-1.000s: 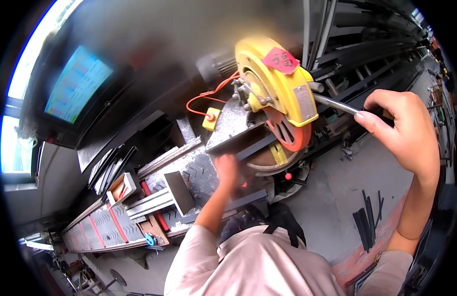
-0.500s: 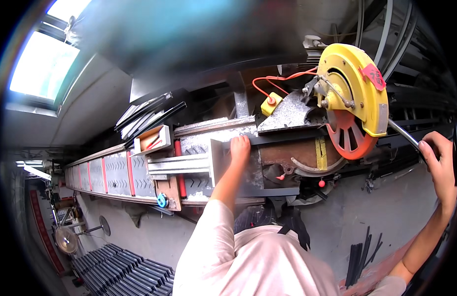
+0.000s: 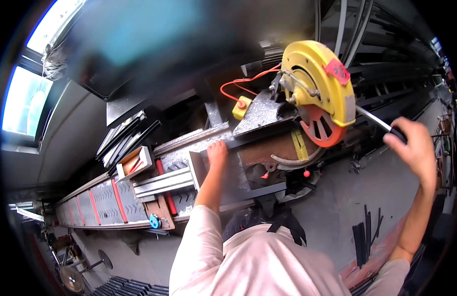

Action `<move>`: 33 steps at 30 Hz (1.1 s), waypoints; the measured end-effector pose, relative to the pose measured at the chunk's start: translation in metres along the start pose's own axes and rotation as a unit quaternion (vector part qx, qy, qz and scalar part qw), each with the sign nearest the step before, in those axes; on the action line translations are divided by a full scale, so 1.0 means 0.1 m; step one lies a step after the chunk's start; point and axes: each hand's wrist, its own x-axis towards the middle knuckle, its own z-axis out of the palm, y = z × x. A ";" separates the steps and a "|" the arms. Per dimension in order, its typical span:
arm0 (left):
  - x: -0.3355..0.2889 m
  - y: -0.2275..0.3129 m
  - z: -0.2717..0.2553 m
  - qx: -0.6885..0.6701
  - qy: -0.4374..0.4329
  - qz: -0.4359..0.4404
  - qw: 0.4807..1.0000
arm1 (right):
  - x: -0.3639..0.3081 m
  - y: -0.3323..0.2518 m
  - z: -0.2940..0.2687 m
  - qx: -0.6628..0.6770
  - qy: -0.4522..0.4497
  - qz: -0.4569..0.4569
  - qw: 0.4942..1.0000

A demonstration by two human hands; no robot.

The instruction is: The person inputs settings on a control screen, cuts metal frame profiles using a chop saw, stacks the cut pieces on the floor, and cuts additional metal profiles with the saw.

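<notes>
My left hand (image 3: 217,153) is closed at the near-left end of a dark bar (image 3: 258,133), beside an upright pale stop plate (image 3: 196,170). The bar runs right along the back of the saw table toward the blade guard. My right hand (image 3: 413,145) is wrapped round the black grip of the metal handle (image 3: 374,119) of a cut-off saw. The saw has a yellow housing (image 3: 312,74) and a slotted orange-red lower guard (image 3: 321,129). The guard hides where blade and bar meet, so contact cannot be seen.
A roller bench (image 3: 107,200) with red rollers stretches left, carrying a silver rail (image 3: 164,182) and a small open box (image 3: 134,164). Metal strips (image 3: 127,138) are piled behind it. An orange cable leads to a yellow switch box (image 3: 241,107). Dark offcuts (image 3: 366,234) lean at lower right.
The view has turned, so saw and bench appear further left and tilted. Both hands keep their holds; no clear movement of the saw against the table shows.
</notes>
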 end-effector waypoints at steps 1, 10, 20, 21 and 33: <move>0.03 0.05 -0.09 -0.008 0.005 0.011 1.000 | -0.17 0.06 0.11 -0.021 0.009 -0.004 1.000; 0.04 0.06 0.03 0.027 0.025 0.001 0.999 | -1.29 0.26 1.58 0.163 -0.083 0.241 0.953; 0.01 0.04 -0.02 0.041 -0.024 0.007 0.999 | -1.57 0.46 2.57 0.141 -0.080 0.289 0.944; 0.01 0.04 -0.02 0.045 -0.024 0.007 0.999 | -1.57 0.47 2.60 0.139 -0.076 0.300 0.941; -0.01 -0.03 0.10 0.058 -0.016 0.016 0.998 | -1.61 0.50 2.73 0.141 -0.104 0.285 0.942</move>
